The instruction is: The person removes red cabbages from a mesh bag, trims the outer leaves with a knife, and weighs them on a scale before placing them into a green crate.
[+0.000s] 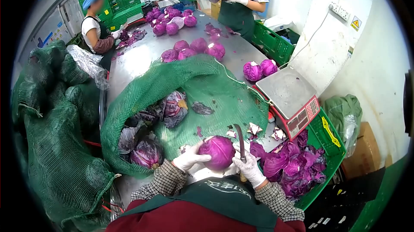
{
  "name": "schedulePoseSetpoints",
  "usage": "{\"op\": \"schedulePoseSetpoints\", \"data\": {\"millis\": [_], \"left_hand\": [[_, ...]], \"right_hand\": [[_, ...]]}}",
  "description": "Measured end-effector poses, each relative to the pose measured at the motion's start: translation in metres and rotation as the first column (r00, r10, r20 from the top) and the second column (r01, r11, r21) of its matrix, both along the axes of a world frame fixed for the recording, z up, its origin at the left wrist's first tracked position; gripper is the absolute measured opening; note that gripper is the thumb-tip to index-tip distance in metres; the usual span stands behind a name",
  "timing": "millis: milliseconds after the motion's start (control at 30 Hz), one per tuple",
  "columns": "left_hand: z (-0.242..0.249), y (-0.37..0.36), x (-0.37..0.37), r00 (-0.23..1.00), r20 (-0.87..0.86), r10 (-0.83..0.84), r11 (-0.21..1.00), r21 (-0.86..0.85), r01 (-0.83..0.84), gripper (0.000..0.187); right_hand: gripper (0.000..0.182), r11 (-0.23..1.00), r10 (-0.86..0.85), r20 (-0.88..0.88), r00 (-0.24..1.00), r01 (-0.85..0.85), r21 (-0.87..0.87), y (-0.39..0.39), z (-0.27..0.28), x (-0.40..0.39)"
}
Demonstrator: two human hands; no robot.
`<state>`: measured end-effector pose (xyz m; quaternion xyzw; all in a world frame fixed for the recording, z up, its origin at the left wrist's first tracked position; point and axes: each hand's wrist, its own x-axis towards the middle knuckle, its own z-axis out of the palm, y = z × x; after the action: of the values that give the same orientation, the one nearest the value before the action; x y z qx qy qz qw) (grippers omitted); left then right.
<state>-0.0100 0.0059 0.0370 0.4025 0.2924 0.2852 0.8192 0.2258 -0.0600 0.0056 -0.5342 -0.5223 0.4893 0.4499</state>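
A trimmed red cabbage is in front of my body at the near edge of the table. My left hand, in a white glove, grips its left side. My gloved right hand is closed around the handle of a curved knife, its blade pointing up beside the cabbage's right side. Beyond lies an open green mesh bag holding several untrimmed cabbages. Cut-off white stem pieces and a loose dark leaf lie on the mesh.
A digital scale stands right, above a green crate heaped with purple leaves. Full mesh sacks are stacked left. Trimmed cabbages sit farther up the metal table. Two co-workers stand at its far sides.
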Motion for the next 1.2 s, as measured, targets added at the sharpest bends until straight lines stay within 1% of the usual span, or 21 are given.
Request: {"op": "schedulePoseSetpoints", "data": {"millis": [33, 100, 133, 233, 267, 333, 433, 467, 533, 567, 600, 700, 733, 767, 833, 867, 933, 1067, 1133, 1167, 1200], "left_hand": [[-0.003, 0.0, 0.006, 0.995, -0.084, 0.058, 0.995, 0.081, -0.051, 0.103], [0.003, -0.008, 0.014, 0.97, -0.213, 0.121, 0.973, 0.221, -0.072, 0.108], [-0.023, -0.001, 0.015, 0.872, -0.441, 0.21, 0.853, 0.519, 0.057, 0.117], [-0.03, 0.002, 0.019, 0.747, -0.585, 0.315, 0.728, 0.654, 0.205, 0.125], [-0.027, 0.003, 0.022, 0.726, -0.602, 0.331, 0.69, 0.68, 0.249, 0.122], [-0.016, -0.001, 0.03, 0.668, -0.637, 0.384, 0.677, 0.686, 0.266, 0.121], [-0.007, -0.007, 0.043, 0.603, -0.667, 0.438, 0.64, 0.702, 0.313, 0.114], [-0.007, -0.008, 0.045, 0.598, -0.675, 0.433, 0.628, 0.702, 0.337, 0.113], [-0.005, -0.013, 0.05, 0.592, -0.665, 0.456, 0.575, 0.727, 0.374, 0.109], [-0.005, -0.013, 0.052, 0.582, -0.673, 0.457, 0.565, 0.725, 0.394, 0.111], [-0.006, -0.014, 0.053, 0.572, -0.681, 0.458, 0.554, 0.721, 0.415, 0.113], [-0.005, -0.011, 0.055, 0.543, -0.712, 0.444, 0.551, 0.695, 0.461, 0.117], [-0.002, -0.01, 0.056, 0.53, -0.727, 0.436, 0.556, 0.681, 0.476, 0.117], [0.001, -0.011, 0.057, 0.517, -0.742, 0.428, 0.563, 0.666, 0.49, 0.118], [0.006, -0.014, 0.059, 0.528, -0.724, 0.444, 0.556, 0.685, 0.471, 0.112], [0.007, -0.014, 0.061, 0.535, -0.714, 0.451, 0.551, 0.695, 0.463, 0.109], [0.003, -0.012, 0.062, 0.507, -0.737, 0.447, 0.543, 0.674, 0.501, 0.112], [-0.004, -0.008, 0.069, 0.474, -0.742, 0.474, 0.534, 0.67, 0.515, 0.111], [0.001, -0.011, 0.074, 0.473, -0.726, 0.499, 0.544, 0.688, 0.48, 0.109], [0.003, -0.012, 0.077, 0.472, -0.717, 0.512, 0.549, 0.696, 0.462, 0.109], [0.0, -0.011, 0.08, 0.456, -0.694, 0.557, 0.517, 0.72, 0.463, 0.107]], "right_hand": [[0.045, 1.0, 0.012, -0.043, 0.999, -0.013, -0.014, -0.001, -0.011, 0.001], [0.044, 0.999, 0.046, 0.041, 0.998, -0.045, -0.031, -0.002, -0.006, 0.001], [0.044, 0.998, 0.059, 0.092, 0.994, -0.057, -0.022, -0.003, -0.003, 0.001], [0.043, 0.989, -0.008, -0.02, 1.0, 0.005, -0.145, -0.007, 0.004, 0.0], [0.042, 0.999, 0.019, 0.091, 0.996, -0.015, -0.049, -0.009, 0.002, 0.002], [0.041, 0.987, 0.045, 0.312, 0.949, -0.091, 0.136, -0.013, -0.005, 0.009], [0.04, 0.92, -0.074, 0.576, 0.814, -0.168, 0.355, -0.017, -0.023, 0.02], [0.042, 0.932, -0.062, 0.653, 0.755, -0.19, 0.308, -0.017, -0.011, 0.019], [0.043, 0.931, -0.087, 0.602, 0.793, -0.151, 0.333, -0.015, 0.006, 0.015], [0.044, 0.928, -0.1, 0.574, 0.812, -0.131, 0.348, -0.013, 0.01, 0.013], [0.047, 0.916, -0.092, 0.642, 0.761, -0.188, 0.354, -0.011, 0.009, 0.012], [0.043, 0.948, -0.035, 0.593, 0.804, -0.162, 0.275, -0.013, 0.02, 0.005], [0.046, 0.967, 0.005, 0.591, 0.806, -0.155, 0.203, -0.013, 0.025, 0.004], [0.047, 0.972, 0.011, 0.599, 0.801, -0.15, 0.182, -0.014, 0.025, 0.004], [0.048, 0.98, 0.021, 0.614, 0.789, -0.137, 0.143, -0.013, 0.026, 0.003], [0.049, 0.971, -0.028, 0.657, 0.753, -0.136, 0.198, -0.013, 0.023, 0.004], [0.051, 0.943, -0.133, 0.728, 0.673, -0.141, 0.303, -0.01, 0.013, 0.003], [0.05, 0.967, -0.127, 0.758, 0.64, -0.09, 0.238, -0.003, 0.034, -0.006], [0.051, 0.977, -0.115, 0.782, 0.613, -0.074, 0.202, 0.003, 0.035, -0.008], [0.045, 0.987, -0.08, 0.801, 0.594, -0.067, 0.148, 0.008, 0.028, -0.005], [0.04, 0.99, -0.06, 0.803, 0.593, -0.066, 0.123, 0.013, 0.025, -0.002]]}}
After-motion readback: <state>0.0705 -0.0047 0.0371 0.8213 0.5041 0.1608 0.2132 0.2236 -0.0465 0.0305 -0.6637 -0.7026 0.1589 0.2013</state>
